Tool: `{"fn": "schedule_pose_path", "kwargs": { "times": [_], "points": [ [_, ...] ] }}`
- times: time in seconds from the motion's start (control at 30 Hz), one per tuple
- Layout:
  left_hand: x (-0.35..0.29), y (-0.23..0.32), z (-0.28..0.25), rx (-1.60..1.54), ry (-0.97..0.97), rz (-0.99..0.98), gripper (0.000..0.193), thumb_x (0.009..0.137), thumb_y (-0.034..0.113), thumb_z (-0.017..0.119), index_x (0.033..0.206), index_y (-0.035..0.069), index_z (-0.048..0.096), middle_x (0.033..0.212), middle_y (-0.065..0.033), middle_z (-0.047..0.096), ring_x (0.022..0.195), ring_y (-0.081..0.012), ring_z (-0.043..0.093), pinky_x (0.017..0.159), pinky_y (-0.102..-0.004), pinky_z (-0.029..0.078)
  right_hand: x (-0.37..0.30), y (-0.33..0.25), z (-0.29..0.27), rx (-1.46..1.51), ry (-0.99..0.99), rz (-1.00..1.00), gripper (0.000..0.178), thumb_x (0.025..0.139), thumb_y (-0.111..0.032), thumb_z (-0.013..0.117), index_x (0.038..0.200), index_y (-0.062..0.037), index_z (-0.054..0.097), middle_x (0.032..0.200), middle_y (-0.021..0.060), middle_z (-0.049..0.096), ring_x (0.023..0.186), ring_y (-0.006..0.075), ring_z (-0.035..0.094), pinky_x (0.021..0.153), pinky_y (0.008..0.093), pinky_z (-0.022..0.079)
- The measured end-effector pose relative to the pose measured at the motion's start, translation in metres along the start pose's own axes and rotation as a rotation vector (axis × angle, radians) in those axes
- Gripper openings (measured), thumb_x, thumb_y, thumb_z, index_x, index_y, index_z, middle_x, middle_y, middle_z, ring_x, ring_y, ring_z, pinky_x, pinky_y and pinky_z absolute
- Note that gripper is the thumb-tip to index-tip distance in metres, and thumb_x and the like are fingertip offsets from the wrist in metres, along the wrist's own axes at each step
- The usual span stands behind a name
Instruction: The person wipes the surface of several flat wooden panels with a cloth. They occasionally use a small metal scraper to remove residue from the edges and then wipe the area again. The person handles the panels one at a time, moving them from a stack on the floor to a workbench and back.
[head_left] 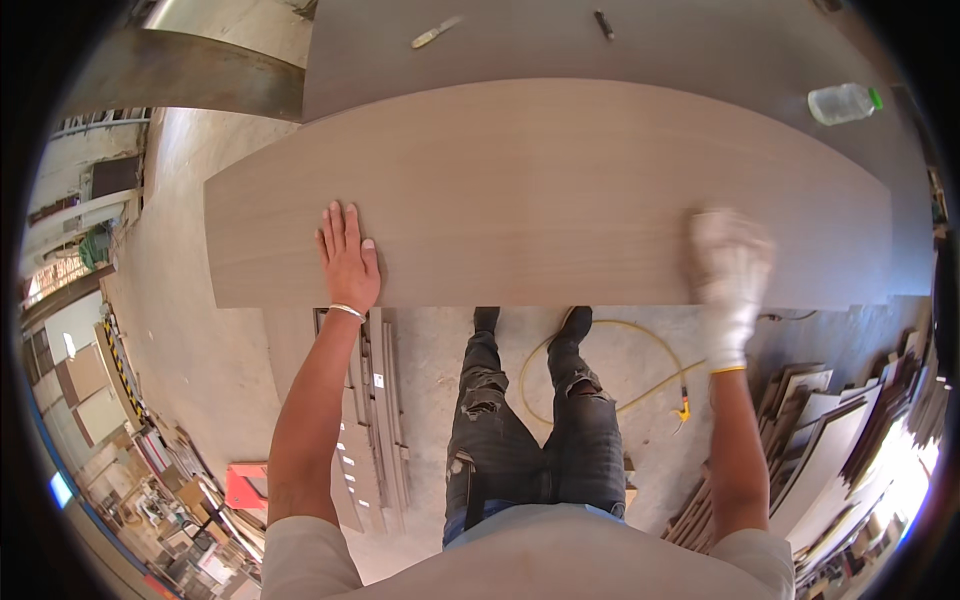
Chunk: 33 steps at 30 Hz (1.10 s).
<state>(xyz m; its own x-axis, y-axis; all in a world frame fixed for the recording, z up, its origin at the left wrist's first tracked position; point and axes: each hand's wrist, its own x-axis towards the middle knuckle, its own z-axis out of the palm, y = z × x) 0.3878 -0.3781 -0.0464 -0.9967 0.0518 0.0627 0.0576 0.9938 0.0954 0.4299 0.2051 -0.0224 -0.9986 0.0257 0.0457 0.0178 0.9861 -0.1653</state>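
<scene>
From where I stand, the board [540, 200] lies flat across the worker's front, on a grey tabletop [700, 45], its near edge just ahead of the worker's legs. The left hand [346, 262] is bare and rests palm down on the left part of the board, near that edge, 4 fingers pointing away and the thumb set apart from them; it grips nothing. A pale bracelet [347, 310] circles its wrist. The right hand [733, 250] wears a white glove and is over the right part of the board. It is blurred, so I can't tell whether its fingers are curled around something.

Beyond the board's far edge, 3 things lie on the tabletop: a knife [430, 36] with a pale handle, a small black tool [604, 25] and, farther right, a clear bottle [842, 103] on its side, green cap to the right. A yellow hose [524, 385] loops over the floor by the worker's dark jeans [585, 440]. Panels [825, 460] lean together at the lower right.
</scene>
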Motion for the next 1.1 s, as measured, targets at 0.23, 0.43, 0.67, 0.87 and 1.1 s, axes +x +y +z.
{"fn": "schedule_pose_path", "kwargs": {
  "times": [0.23,0.43,0.67,0.87,1.1],
  "points": [
    [-0.006,-0.012,0.000,-0.013,-0.041,0.028,0.065,0.107,0.025,0.043,0.166,0.001,0.030,0.174,-0.0230,0.023,0.163,-0.0410,0.017,0.132,-0.0557,0.008,-0.056,-0.239,0.036,0.590,0.204,-0.106,0.052,0.089,-0.019,0.061,0.140,-0.0102,0.057,0.137,0.0140,0.057,0.129,0.0336,0.055,0.105,0.0496,0.045],
    [-0.001,-0.035,0.024,0.027,-0.016,0.112,0.067,0.104,0.022,0.047,0.166,0.001,0.030,0.174,-0.0238,0.025,0.162,-0.0414,0.019,0.132,-0.0548,0.011,-0.077,-0.309,0.077,0.791,0.104,-0.393,0.054,0.085,-0.016,0.062,0.139,-0.0077,0.063,0.147,0.0120,0.060,0.130,0.0306,0.058,0.119,0.0463,0.039],
    [0.022,0.046,-0.006,0.071,-0.140,0.283,0.066,0.105,0.023,0.047,0.163,-0.005,0.032,0.173,-0.0265,0.024,0.161,-0.0442,0.019,0.132,-0.0553,0.010,-0.063,0.005,0.000,-0.026,0.363,0.206,0.024,0.082,-0.014,0.066,0.105,-0.0066,0.062,0.112,0.0168,0.058,0.119,0.0407,0.056,0.114,0.0673,0.035],
    [0.088,0.239,0.007,-0.095,-0.281,0.649,0.064,0.105,0.027,0.052,0.161,-0.001,0.039,0.173,-0.0266,0.024,0.161,-0.0464,0.018,0.131,-0.0586,0.011,-0.066,0.138,0.031,-0.055,0.539,0.702,0.059,0.098,-0.031,0.063,0.148,-0.0021,0.054,0.156,0.0228,0.048,0.140,0.0461,0.050,0.119,0.0563,0.036],
    [0.128,0.440,0.031,-0.082,-0.268,0.798,0.061,0.103,0.028,0.059,0.162,0.020,0.047,0.176,-0.0192,0.024,0.161,-0.0469,0.017,0.128,-0.0662,0.011,-0.081,-0.055,0.022,0.657,0.274,-0.096,0.057,0.078,-0.024,0.068,0.133,-0.0097,0.067,0.139,0.0100,0.062,0.138,0.0330,0.053,0.112,0.0587,0.042]
  ]
}}
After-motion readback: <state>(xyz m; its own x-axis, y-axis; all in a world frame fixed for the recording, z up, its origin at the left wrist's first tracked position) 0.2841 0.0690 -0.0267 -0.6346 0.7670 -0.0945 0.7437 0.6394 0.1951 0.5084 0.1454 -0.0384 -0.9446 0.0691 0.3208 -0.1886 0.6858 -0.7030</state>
